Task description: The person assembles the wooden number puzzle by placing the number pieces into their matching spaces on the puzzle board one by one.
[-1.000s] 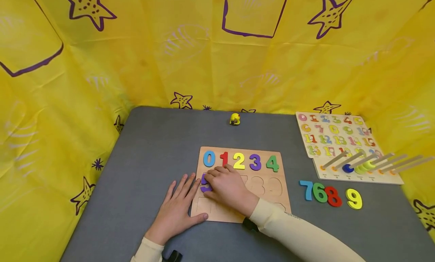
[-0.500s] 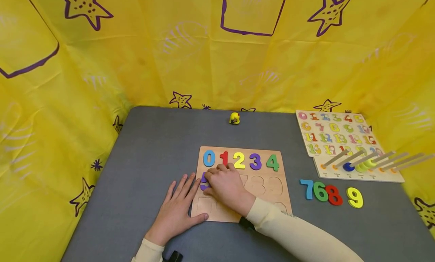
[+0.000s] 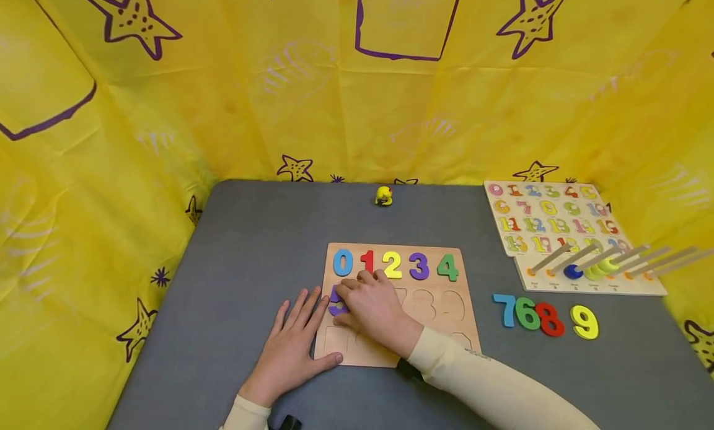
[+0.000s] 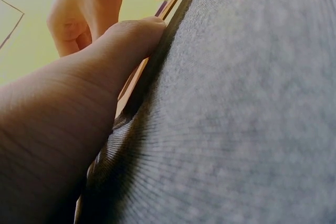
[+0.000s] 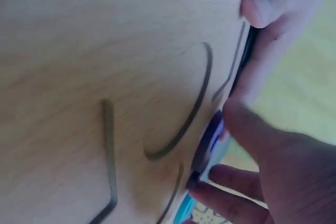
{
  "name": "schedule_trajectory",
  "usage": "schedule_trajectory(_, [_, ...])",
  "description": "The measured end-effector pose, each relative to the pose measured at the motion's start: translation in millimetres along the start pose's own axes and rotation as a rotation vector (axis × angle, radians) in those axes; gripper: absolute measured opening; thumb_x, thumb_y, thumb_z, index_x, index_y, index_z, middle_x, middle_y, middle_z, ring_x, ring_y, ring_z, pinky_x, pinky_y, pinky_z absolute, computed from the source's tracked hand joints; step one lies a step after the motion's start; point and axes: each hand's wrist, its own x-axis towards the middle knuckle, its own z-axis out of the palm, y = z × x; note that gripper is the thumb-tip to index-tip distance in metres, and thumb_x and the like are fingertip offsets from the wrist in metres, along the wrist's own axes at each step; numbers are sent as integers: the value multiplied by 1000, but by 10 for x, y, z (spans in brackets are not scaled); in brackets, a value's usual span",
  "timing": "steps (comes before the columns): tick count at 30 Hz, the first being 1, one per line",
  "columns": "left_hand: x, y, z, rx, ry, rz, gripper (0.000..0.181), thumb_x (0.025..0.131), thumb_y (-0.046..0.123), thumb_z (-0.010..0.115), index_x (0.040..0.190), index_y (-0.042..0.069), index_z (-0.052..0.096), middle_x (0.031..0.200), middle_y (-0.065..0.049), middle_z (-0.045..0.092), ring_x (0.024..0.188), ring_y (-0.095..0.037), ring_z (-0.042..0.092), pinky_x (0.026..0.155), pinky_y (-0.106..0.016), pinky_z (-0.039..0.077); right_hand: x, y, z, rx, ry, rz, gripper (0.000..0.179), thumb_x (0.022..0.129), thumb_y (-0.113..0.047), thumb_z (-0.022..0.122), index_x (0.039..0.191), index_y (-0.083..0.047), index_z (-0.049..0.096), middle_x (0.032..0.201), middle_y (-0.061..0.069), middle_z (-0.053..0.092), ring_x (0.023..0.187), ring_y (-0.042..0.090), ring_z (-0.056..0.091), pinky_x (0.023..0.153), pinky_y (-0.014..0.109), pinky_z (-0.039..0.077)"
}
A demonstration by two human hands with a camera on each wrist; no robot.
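Observation:
A wooden number board (image 3: 374, 354) lies on the table, with 0 to 4 seated in its top row. At the left of its second row, my right hand (image 3: 382, 312) holds a purple number 5 (image 3: 336, 297) with thumb and fingertips. The hand partly covers that piece; I cannot tell whether it sits fully in its recess. In the right wrist view the purple piece (image 5: 208, 142) shows edge-on by the thumb and fingers. My left hand (image 3: 292, 343) lies with spread, straight fingers beside the board's left edge, its thumb (image 4: 142, 30) touching the lower edge.
Loose numbers, a blue 7 (image 3: 505, 310), green 6 (image 3: 527, 313), red 8 (image 3: 550, 320) and yellow 9 (image 3: 584, 322), lie to the right. Behind them are a pegged stacking board (image 3: 608, 286) and a larger number board (image 3: 535, 201). A small yellow toy (image 3: 383, 196) stands at the back.
Both hands stay at nearly the same spots. The purple 5 shifts slightly under the right fingers. The head view tilts a little.

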Motion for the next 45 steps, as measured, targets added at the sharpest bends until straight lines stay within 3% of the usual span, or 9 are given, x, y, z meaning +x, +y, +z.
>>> schedule_trajectory(7, [12,10,11,-7,-19,-11,107,83,78,60,162,14,28,169,-4,16,155,-29,8,121,-56,3,-275,332,-187,177,1,0,68,86,-62,72,141,-23,62,139,-2,62,133,26,52,115,58,29])
schedule_trajectory(10, [16,11,6,0,-36,-23,107,83,79,60,162,15,26,169,-4,15,155,-27,6,121,-55,2,-514,624,-282,261,-14,-57,72,88,-58,72,149,-25,54,152,-4,50,146,24,37,119,57,20])
schedule_trajectory(14, [13,7,-7,8,-54,-34,107,83,79,59,162,16,25,169,-3,13,155,-26,4,121,-54,0,-934,1077,-352,372,-27,-98,79,88,-50,77,155,-25,45,161,-3,37,151,24,26,120,57,19])
schedule_trajectory(17, [6,-4,-11,9,-57,-37,107,84,80,57,163,16,24,170,-3,12,155,-26,3,121,-54,-1,-1284,1398,-344,397,26,-58,80,84,-42,83,153,-20,48,158,3,42,149,28,30,122,48,17])
schedule_trajectory(21, [-5,-11,-16,6,-57,-38,107,84,81,55,163,17,22,170,-2,11,155,-26,3,121,-54,-1,-1777,1749,-294,340,105,46,80,79,-36,88,148,-16,53,152,7,49,149,26,30,123,32,9])
schedule_trajectory(28, [22,-6,-22,-1,-52,-19,106,85,79,56,163,15,23,170,-5,12,155,-28,3,121,-56,0,-2458,2076,-190,294,125,225,80,78,-33,89,148,-16,53,151,7,49,150,27,28,124,40,11])
schedule_trajectory(34, [30,0,-28,0,-61,-26,106,85,80,55,163,15,23,170,-4,11,155,-27,3,121,-56,-1,-2600,2199,-103,286,102,236,79,79,-34,88,148,-17,53,152,6,49,151,27,23,123,48,8])
schedule_trajectory(41, [22,12,-16,1,-69,-31,106,84,82,54,162,16,24,170,-3,10,155,-27,2,121,-55,-2,-2629,2227,-30,246,97,232,81,81,-35,86,151,-18,50,152,7,48,150,23,27,123,41,10])
schedule_trajectory(45, [15,12,-14,9,-68,-31,107,84,83,52,163,16,23,170,-3,11,155,-26,2,121,-55,-2,-2625,2226,0,235,107,231,80,81,-35,86,150,-19,50,149,7,51,150,18,27,122,45,14])
